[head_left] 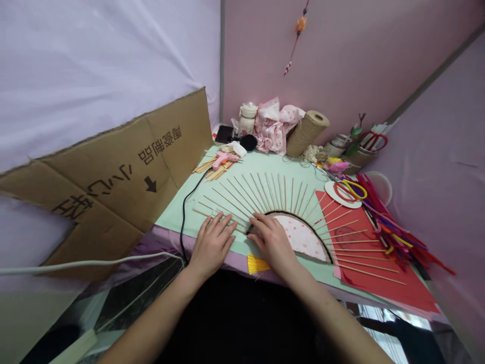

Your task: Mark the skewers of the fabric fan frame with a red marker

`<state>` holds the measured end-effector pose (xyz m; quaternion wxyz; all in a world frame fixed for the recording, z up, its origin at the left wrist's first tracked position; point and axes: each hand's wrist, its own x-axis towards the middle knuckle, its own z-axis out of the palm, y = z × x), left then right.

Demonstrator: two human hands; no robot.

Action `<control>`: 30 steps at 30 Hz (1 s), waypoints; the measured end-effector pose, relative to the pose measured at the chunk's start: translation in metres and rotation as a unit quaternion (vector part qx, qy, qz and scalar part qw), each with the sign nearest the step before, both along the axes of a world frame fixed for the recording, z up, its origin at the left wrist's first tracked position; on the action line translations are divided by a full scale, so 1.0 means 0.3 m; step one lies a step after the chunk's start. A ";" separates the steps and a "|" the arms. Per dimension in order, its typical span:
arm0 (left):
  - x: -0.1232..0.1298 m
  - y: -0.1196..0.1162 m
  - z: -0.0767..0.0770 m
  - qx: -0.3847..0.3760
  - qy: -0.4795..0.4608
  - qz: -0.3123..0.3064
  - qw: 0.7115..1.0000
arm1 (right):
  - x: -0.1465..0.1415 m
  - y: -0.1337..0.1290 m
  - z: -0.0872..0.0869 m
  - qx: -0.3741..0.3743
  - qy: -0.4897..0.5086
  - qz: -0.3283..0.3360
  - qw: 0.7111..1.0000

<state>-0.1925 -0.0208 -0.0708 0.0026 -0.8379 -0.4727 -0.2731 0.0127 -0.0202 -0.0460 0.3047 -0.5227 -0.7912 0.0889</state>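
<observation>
Black clothing (250,323), at 6 o'clock, nearest; one bare forearm to either side.

Left hand (212,243), at 7 o'clock: palm down, grip released, fingers extended and slightly spread across the lower ends of the outermost left sticks.

Right hand (273,239), at 5 o'clock: grip partly curled, fingertips touching the left end of the half-disc; whether they pinch it cannot be made out.

Half-disc (301,235), one, at 4 o'clock on the tabletop (246,162): pale dotted face, black curved border, straight edge toward the wearer.

Thin sticks (285,193), many, radiating from the curved border; those on the right lie across red paper (382,278), at 4 o'clock.

Yellow piece (257,264), between 5 and 6 o'clock, at the near edge.

Glue gun (221,160), pink, at 10 o'clock, atop loose sticks.

Twine roll (307,132), brown, at 2 o'clock.
</observation>
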 end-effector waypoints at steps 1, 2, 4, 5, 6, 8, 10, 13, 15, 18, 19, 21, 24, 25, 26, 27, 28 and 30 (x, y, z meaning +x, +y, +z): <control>-0.001 0.000 0.001 -0.002 0.001 -0.001 1.000 | 0.016 -0.009 0.000 0.012 0.014 0.000 1.000; -0.001 0.001 0.001 -0.003 0.000 -0.001 1.000 | 0.033 -0.018 0.002 0.021 0.026 -0.002 0.999; -0.002 0.003 0.002 -0.005 -0.002 0.001 1.000 | 0.071 -0.037 0.010 0.029 0.042 -0.005 0.999; -0.001 0.004 0.001 -0.005 -0.004 0.002 1.000 | 0.089 -0.045 0.015 0.031 0.046 -0.007 0.998; -0.001 0.005 0.000 -0.004 -0.006 0.003 1.000 | 0.104 -0.052 0.020 0.031 0.048 -0.010 0.998; 0.000 0.007 -0.002 0.000 -0.006 0.003 1.000 | 0.124 -0.065 0.027 0.028 0.048 -0.013 0.998; 0.000 0.009 -0.004 0.004 -0.004 0.003 1.000 | 0.127 -0.076 0.028 0.024 0.046 -0.009 0.999; -0.001 0.010 -0.004 0.002 -0.002 0.001 1.000 | 0.112 -0.087 0.019 0.032 0.038 0.007 0.999; -0.002 0.011 -0.002 0.000 -0.002 -0.001 1.000 | 0.098 -0.089 0.010 0.044 0.030 0.013 0.999; -0.004 0.014 -0.002 0.002 0.000 0.001 1.000 | 0.086 -0.087 -0.006 0.057 0.017 0.017 0.998; -0.005 0.016 -0.002 0.004 0.000 0.001 1.000 | 0.085 -0.086 -0.011 0.060 0.013 0.018 0.998; -0.007 0.020 -0.005 0.008 -0.001 0.004 1.000 | 0.086 -0.084 -0.018 0.070 0.008 0.021 0.997; -0.010 0.026 -0.010 0.018 -0.007 0.007 1.000 | 0.089 -0.085 -0.023 0.091 0.005 0.025 0.996; -0.011 0.028 -0.011 0.020 -0.008 0.007 1.000 | 0.090 -0.086 -0.023 0.096 0.003 0.026 0.995; -0.011 0.029 -0.011 0.021 -0.008 0.006 1.000 | 0.090 -0.087 -0.022 0.100 0.001 0.026 0.995; -0.012 0.029 -0.011 0.022 -0.008 0.004 1.000 | 0.089 -0.088 -0.021 0.102 -0.001 0.026 0.994; -0.012 0.029 -0.010 0.022 -0.008 0.002 1.000 | 0.089 -0.088 -0.020 0.103 -0.003 0.026 0.994; -0.013 0.027 -0.008 0.019 -0.007 0.000 1.000 | 0.088 -0.090 -0.016 0.103 -0.006 0.024 0.994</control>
